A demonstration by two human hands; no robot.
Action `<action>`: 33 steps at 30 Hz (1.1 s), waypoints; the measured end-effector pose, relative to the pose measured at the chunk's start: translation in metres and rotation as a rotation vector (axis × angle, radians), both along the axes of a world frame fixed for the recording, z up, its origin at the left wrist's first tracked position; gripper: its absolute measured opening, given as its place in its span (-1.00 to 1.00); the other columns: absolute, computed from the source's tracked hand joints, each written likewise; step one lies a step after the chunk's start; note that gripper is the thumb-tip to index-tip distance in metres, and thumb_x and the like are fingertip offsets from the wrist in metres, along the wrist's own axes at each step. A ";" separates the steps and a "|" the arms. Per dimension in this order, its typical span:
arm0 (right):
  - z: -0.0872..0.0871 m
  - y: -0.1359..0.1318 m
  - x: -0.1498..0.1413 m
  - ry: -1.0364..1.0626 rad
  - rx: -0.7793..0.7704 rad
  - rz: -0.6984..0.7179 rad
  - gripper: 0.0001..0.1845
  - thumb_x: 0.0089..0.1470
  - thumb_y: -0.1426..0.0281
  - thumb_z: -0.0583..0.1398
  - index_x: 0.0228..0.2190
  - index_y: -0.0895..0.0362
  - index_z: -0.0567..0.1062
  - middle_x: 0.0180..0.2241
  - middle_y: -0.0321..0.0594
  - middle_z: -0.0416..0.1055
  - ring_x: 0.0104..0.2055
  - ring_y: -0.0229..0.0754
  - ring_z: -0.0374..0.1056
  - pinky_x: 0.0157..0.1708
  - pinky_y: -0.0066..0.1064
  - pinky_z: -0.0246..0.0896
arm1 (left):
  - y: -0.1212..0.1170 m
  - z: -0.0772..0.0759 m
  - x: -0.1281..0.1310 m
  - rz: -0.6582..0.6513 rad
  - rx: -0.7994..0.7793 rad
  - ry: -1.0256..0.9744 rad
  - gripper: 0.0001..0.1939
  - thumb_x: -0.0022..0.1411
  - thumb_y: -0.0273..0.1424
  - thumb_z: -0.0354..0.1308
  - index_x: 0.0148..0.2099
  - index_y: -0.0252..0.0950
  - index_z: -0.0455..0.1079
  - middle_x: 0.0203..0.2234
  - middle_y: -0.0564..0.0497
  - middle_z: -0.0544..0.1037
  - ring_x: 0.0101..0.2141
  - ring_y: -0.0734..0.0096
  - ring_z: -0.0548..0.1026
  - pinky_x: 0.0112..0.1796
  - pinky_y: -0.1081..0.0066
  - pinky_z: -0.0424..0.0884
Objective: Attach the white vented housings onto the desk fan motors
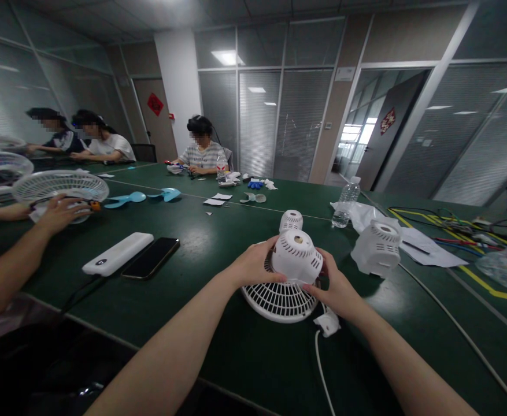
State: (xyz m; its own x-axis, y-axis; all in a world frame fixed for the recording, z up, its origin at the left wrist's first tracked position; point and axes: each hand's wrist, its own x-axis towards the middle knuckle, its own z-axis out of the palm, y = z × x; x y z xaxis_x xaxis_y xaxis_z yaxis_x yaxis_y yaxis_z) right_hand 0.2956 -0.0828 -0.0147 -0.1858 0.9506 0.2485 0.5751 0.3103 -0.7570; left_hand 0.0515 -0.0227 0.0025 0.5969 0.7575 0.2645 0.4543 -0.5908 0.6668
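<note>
Between my two hands is a white fan motor housing (297, 257), a rounded cover with vent slots and a hole in its top. My left hand (259, 263) grips its left side, thumb at the lower front edge. On the opposite side my right hand (332, 283) presses the housing with its fingers and thumb. Under it a white fan grille (279, 303) lies on the green table. A white plastic piece with a cord (328, 322) lies beside the grille. Just behind stands a smaller white vented part (291, 220).
Another white housing (378, 248) and a water bottle (346, 202) stand to the right, near papers and cables. Left lie a white power bank (118, 254), a phone (151, 258) and blue fan blades (164, 194). A co-worker's hand (62, 214) holds a tool at another grille (62, 186).
</note>
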 end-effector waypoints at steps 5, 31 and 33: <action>-0.005 0.001 -0.002 -0.016 0.060 -0.052 -0.14 -0.08 0.27 0.31 0.18 -0.03 0.04 0.10 -0.11 0.27 0.10 0.01 0.28 0.06 -0.07 0.24 | 0.001 -0.006 0.000 0.098 0.117 0.038 0.12 -0.18 -0.09 0.37 0.33 -0.16 -0.15 0.22 -0.17 0.19 0.18 -0.06 0.20 0.13 -0.03 0.14; 0.001 -0.006 -0.005 0.104 0.011 0.019 -0.47 -0.17 0.55 0.02 -0.08 0.08 0.35 -0.22 -0.16 0.58 -0.43 -0.15 0.47 -0.31 -0.25 0.39 | 0.013 -0.023 0.007 0.281 0.219 0.158 -0.62 0.20 -0.44 0.02 0.08 -0.23 0.27 -0.01 -0.08 0.43 -0.02 0.18 0.41 -0.01 0.22 0.34; 0.001 -0.007 -0.005 0.094 0.005 0.024 -0.49 -0.16 0.54 0.02 -0.10 0.07 0.36 -0.20 -0.16 0.57 -0.45 -0.16 0.47 -0.33 -0.24 0.40 | 0.013 -0.022 0.007 0.285 0.210 0.173 -0.62 0.22 -0.43 -0.01 0.10 -0.22 0.26 0.01 -0.08 0.43 -0.02 0.19 0.42 -0.01 0.22 0.34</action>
State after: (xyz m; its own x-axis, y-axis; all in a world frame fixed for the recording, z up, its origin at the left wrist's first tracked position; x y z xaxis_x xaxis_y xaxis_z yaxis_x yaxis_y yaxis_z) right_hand 0.2901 -0.0902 -0.0134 -0.1838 0.9450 0.2706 0.4944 0.3268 -0.8054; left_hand 0.0582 -0.0102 -0.0198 0.4201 0.8395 0.3448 0.7149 -0.5401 0.4441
